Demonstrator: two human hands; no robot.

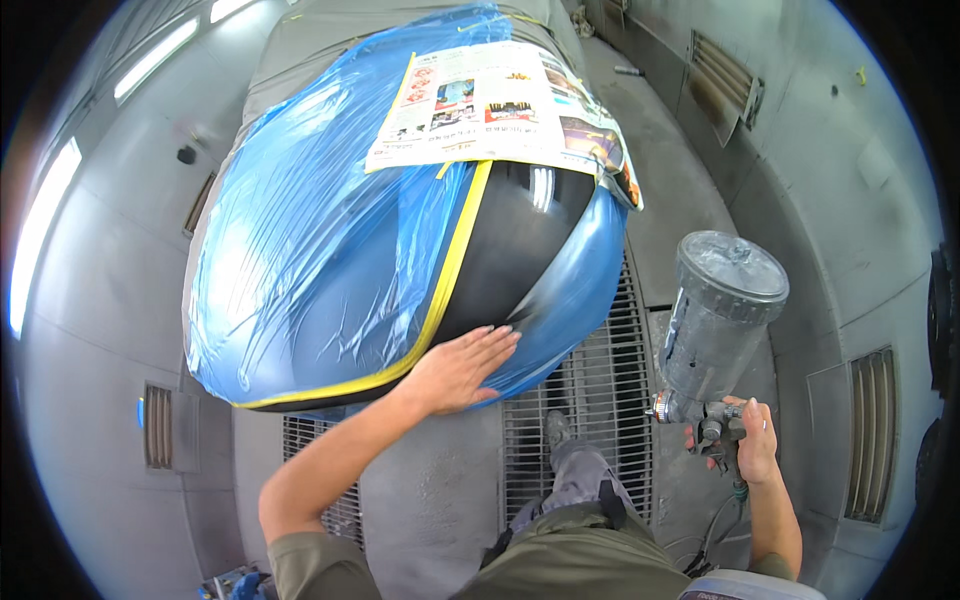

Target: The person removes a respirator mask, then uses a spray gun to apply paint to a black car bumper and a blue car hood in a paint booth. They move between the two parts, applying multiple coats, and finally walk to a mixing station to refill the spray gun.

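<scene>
My left hand (462,368) lies with fingers stretched out over the lower edge of a masked car's black panel (520,240), where blue film begins. A spray gun (708,418) is gripped in my right hand (757,447), held out to the right, away from the car. Its large, cloudy, lidded cup (722,330) stands upright on top. Yellow masking tape (458,250) curves along the black panel's left and lower border. Blue plastic film (330,240) covers the surfaces on both sides. A sheet of newspaper (470,115) is taped across the panel's upper end.
A grey cover (320,40) drapes the car further back. Floor grates (590,390) run beneath me and the car's front. A hose (728,520) hangs below the gun. Grey walls carry louvred vents (870,435) and bright lamps (45,230). Blue items (240,582) lie at lower left.
</scene>
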